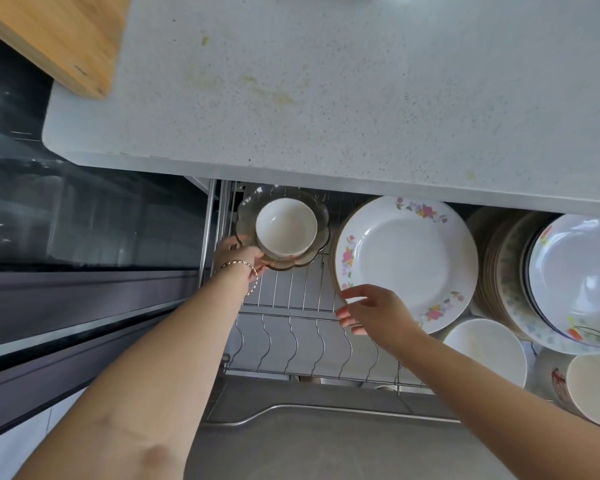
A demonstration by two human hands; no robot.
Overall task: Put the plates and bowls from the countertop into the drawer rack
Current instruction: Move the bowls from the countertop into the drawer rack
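A wire drawer rack [291, 292] stands pulled out under the speckled countertop [326, 81]. My left hand [238, 254] grips the near-left edge of a smoky glass scalloped dish [317, 252] that holds a white bowl [286, 225], at the rack's back left. A white floral plate [407, 261] lies in the rack's middle. My right hand [374, 311] hovers with fingers spread at that plate's near-left rim, gripping nothing.
Stacked patterned plates [510, 282] and a carrot-print plate [579, 275] fill the drawer's right side, with white bowls [485, 348] and a cup [594, 388] in front. A wooden board [56, 36] lies top left. A dark glass oven front [84, 216] is left of the drawer.
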